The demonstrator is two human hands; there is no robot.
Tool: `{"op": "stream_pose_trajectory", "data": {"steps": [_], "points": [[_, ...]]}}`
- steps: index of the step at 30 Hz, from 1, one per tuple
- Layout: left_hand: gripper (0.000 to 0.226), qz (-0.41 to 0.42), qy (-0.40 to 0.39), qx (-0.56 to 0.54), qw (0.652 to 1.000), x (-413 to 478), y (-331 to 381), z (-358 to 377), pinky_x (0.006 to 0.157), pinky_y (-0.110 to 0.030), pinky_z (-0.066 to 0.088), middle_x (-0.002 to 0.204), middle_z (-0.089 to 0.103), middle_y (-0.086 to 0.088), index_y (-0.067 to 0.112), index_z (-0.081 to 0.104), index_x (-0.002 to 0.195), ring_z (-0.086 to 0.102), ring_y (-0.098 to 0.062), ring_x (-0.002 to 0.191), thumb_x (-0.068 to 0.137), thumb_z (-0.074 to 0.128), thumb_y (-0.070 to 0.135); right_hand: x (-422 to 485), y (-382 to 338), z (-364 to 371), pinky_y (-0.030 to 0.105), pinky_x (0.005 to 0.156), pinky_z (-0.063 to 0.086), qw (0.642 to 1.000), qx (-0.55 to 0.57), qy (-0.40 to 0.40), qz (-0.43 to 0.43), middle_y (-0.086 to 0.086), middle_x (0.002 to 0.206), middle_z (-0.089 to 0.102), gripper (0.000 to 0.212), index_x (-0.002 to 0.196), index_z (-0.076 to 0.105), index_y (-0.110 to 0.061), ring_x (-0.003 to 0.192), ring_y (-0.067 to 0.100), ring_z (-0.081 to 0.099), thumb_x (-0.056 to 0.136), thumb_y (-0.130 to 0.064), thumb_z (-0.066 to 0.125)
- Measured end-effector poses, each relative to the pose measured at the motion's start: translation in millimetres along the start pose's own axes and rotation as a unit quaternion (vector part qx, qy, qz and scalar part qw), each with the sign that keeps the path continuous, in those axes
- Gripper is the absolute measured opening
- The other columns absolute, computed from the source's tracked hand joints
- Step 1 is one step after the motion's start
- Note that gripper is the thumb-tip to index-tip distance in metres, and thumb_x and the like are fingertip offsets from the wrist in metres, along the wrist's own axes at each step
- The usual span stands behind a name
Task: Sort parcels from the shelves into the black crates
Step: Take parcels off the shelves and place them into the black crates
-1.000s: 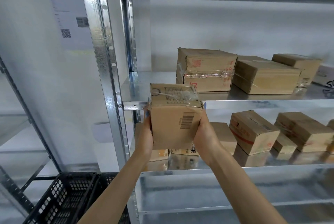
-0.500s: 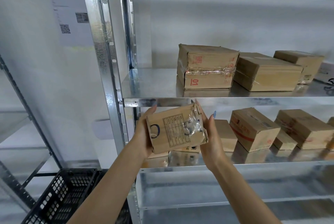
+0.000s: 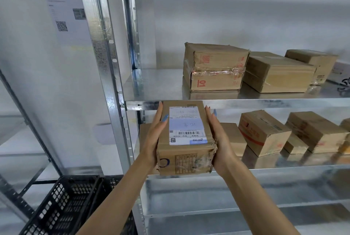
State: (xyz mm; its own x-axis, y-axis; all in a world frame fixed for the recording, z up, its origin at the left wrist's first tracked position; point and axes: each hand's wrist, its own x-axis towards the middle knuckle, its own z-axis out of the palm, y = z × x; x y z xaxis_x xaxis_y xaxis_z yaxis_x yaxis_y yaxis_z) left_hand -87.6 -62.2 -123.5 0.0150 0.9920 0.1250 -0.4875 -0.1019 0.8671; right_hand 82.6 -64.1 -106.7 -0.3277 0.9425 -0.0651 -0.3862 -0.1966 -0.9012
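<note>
Low at the near left, I am seeing the black crates (image 3: pixel 62 202) sitting beside the shelf post (image 3: pixel 106 75). My left hand (image 3: pixel 154 136) is gripping the parcel (image 3: pixel 186 140) by its left side, thumb lying over the labelled top. The parcel is hanging in the air in front of the shelves (image 3: pixel 246 102), and my right hand (image 3: pixel 220 140) is clasping its right side. Farther right, other boxes (image 3: pixel 276 71) are resting on the shelves.

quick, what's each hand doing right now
left hand: holds the parcel, thumb over its labelled top
right hand: holds the same parcel by its other side
</note>
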Motion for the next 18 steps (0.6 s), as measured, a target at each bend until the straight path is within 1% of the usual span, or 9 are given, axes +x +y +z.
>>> {"op": "stream_pose_trajectory", "data": {"steps": [2, 5, 7, 9, 11, 12, 14, 17, 18], "points": [[0.104, 0.003, -0.029, -0.004, 1.0, 0, 0, 0, 0.075, -0.029, 0.057, 0.124, 0.067, 0.01, 0.04, 0.034, 0.144, 0.067, -0.014, 0.108, 0.055, 0.089, 0.045, 1, 4, -1, 0.026, 0.064, 0.059, 1.0, 0.003, -0.008, -0.004, 0.005, 0.109, 0.075, 0.048, 0.123, 0.064, -0.023, 0.092, 0.02, 0.074, 0.1, -0.052, 0.034], [0.109, 0.004, -0.034, -0.001, 0.999, 3, -3, -1, 0.079, -0.03, 0.057, 0.128, 0.064, 0.011, 0.043, 0.033, 0.144, 0.064, -0.015, 0.114, 0.051, 0.09, 0.05, 1, 7, -3, 0.027, 0.064, 0.059, 0.999, 0.023, -0.019, -0.028, 0.008, 0.12, 0.07, 0.048, 0.143, 0.047, -0.025, 0.098, 0.022, 0.072, 0.099, -0.044, 0.04], [0.096, -0.012, -0.039, -0.009, 0.999, 7, -4, -3, 0.092, -0.04, 0.054, 0.14, 0.056, 0.004, 0.044, 0.032, 0.146, 0.057, -0.02, 0.125, 0.065, 0.083, 0.053, 2, 9, -4, 0.029, 0.069, 0.059, 0.998, 0.032, -0.026, -0.047, 0.006, 0.126, 0.067, 0.051, 0.147, 0.04, -0.03, 0.104, 0.022, 0.07, 0.097, -0.038, 0.044], [0.073, -0.032, -0.053, -0.011, 0.998, 7, -3, 1, 0.105, -0.049, 0.043, 0.148, 0.047, -0.002, 0.04, 0.031, 0.148, 0.047, -0.024, 0.134, 0.085, 0.064, 0.057, 2, 8, -4, 0.031, 0.076, 0.059, 0.996, 0.022, -0.032, -0.074, 0.0, 0.128, 0.066, 0.054, 0.148, 0.033, -0.04, 0.11, 0.021, 0.067, 0.096, -0.033, 0.047], [0.057, -0.033, -0.014, 0.042, 0.998, 5, -2, 6, 0.098, -0.043, 0.049, 0.135, 0.058, 0.003, 0.034, 0.042, 0.144, 0.054, -0.018, 0.127, 0.093, 0.049, 0.059, 2, 7, -5, 0.03, 0.078, 0.059, 0.994, 0.003, -0.038, -0.1, -0.005, 0.13, 0.065, 0.055, 0.142, 0.036, -0.048, 0.113, 0.019, 0.066, 0.093, -0.03, 0.055], [0.054, -0.035, -0.012, 0.04, 0.998, 3, -2, 9, 0.096, -0.042, 0.05, 0.13, 0.062, 0.004, 0.032, 0.047, 0.14, 0.059, -0.019, 0.121, 0.093, 0.047, 0.059, 2, 7, -6, 0.03, 0.078, 0.058, 0.993, -0.003, -0.041, -0.109, -0.005, 0.132, 0.063, 0.053, 0.137, 0.04, -0.05, 0.115, 0.019, 0.065, 0.091, -0.029, 0.056], [0.055, -0.048, -0.028, 0.011, 0.998, -3, -2, 14, 0.1, -0.049, 0.048, 0.127, 0.065, -0.008, 0.024, 0.054, 0.136, 0.062, -0.029, 0.117, 0.093, 0.046, 0.057, 2, 8, -8, 0.03, 0.079, 0.057, 0.991, -0.008, -0.048, -0.121, -0.007, 0.137, 0.059, 0.051, 0.13, 0.043, -0.053, 0.119, 0.019, 0.062, 0.086, -0.029, 0.052], [0.056, -0.04, 0.003, 0.019, 0.999, -6, 2, 21, 0.088, -0.045, 0.055, 0.117, 0.071, -0.01, 0.02, 0.061, 0.129, 0.067, -0.03, 0.107, 0.089, 0.045, 0.055, 0, 10, -11, 0.03, 0.083, 0.057, 0.989, -0.018, -0.055, -0.134, -0.009, 0.143, 0.054, 0.057, 0.138, 0.037, -0.05, 0.122, 0.016, 0.059, 0.086, -0.029, 0.05], [0.057, -0.038, 0.002, 0.026, 0.999, -6, 1, 21, 0.088, -0.045, 0.055, 0.118, 0.07, -0.01, 0.02, 0.06, 0.13, 0.068, -0.03, 0.107, 0.087, 0.046, 0.055, 1, 11, -12, 0.03, 0.084, 0.056, 0.989, -0.023, -0.056, -0.136, -0.008, 0.144, 0.052, 0.06, 0.141, 0.034, -0.048, 0.123, 0.016, 0.058, 0.087, -0.029, 0.049]]}}
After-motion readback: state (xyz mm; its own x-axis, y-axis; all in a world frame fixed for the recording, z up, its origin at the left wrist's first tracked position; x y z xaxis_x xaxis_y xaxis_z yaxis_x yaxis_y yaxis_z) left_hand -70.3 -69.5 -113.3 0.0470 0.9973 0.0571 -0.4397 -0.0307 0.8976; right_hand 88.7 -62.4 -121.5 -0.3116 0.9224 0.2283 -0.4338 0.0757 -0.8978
